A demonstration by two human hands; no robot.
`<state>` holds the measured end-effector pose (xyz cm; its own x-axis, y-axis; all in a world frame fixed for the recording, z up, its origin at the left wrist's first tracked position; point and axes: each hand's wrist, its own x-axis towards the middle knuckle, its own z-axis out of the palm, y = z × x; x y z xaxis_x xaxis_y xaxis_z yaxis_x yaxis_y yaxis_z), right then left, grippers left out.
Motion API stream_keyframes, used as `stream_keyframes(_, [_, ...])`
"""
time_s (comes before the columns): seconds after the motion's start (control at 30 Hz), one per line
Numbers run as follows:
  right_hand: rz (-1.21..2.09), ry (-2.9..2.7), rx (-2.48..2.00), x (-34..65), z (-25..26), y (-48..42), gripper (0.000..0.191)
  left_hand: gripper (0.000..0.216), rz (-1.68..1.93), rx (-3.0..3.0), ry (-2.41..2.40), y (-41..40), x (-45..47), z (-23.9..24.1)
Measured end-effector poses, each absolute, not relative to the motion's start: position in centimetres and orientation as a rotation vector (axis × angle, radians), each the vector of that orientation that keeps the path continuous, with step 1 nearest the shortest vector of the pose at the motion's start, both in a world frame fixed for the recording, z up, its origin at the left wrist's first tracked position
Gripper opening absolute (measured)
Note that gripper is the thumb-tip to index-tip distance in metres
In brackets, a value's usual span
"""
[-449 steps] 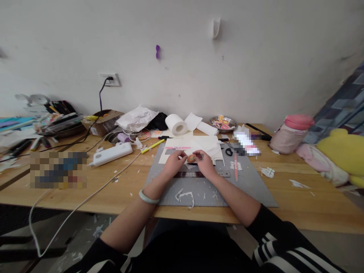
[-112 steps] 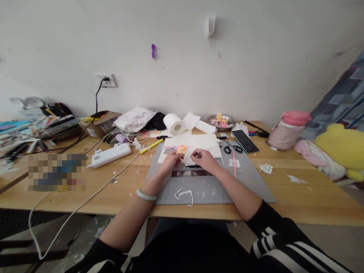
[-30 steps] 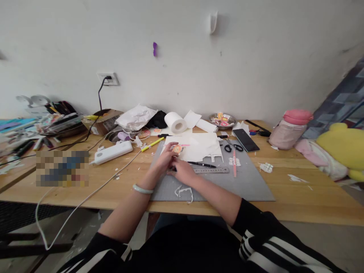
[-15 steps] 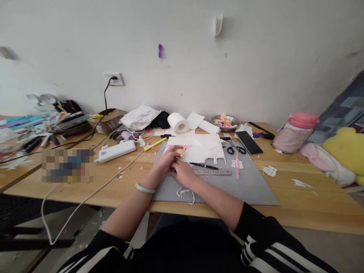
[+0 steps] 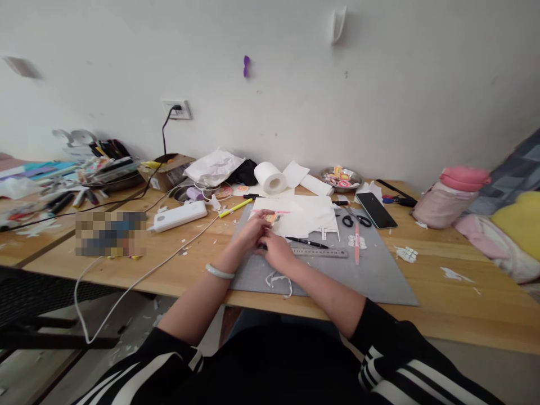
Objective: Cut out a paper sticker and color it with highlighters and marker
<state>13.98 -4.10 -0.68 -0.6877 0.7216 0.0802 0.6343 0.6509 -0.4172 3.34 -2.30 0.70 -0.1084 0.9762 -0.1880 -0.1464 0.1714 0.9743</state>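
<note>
Close together over the left part of the grey cutting mat (image 5: 371,281), my two hands meet finger to finger. My left hand (image 5: 254,229), with a pale bangle on its wrist, is closed, and a small orange-and-white paper cutout (image 5: 271,218) shows at its fingertips. My right hand (image 5: 276,251) has its fingers curled in against the left; what they grip is hidden. Beyond the hands lie white paper sheets (image 5: 295,216) with a pink strip. A black pen (image 5: 307,243) and a steel ruler (image 5: 323,253) lie just right of my right hand.
Black-handled scissors (image 5: 356,221), a pink-and-white pen (image 5: 356,244) and a phone (image 5: 377,210) lie to the right. Behind stand a paper roll (image 5: 270,178) and a metal bowl (image 5: 358,183) of paper pieces. A white power strip (image 5: 179,216) with its cable is at left.
The whole view has shifted, with the scene sliding right and slightly up. My hands stay together over the same part of the mat, with only slight finger movement.
</note>
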Motion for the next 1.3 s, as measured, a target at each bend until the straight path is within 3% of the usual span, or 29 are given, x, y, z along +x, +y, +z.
stream_keyframes(1.03, [0.753, -2.568, -1.036, 15.1, -0.8, -2.6, 0.021, 0.023, 1.237, 0.901, 1.206, -2.3, 2.8, 0.6])
stream_keyframes(1.3, [0.666, -2.655, -0.886, 14.8, -0.7, -3.0, 0.019, 0.024, 1.259, 0.906, 1.199, -2.0, 2.8, 0.2])
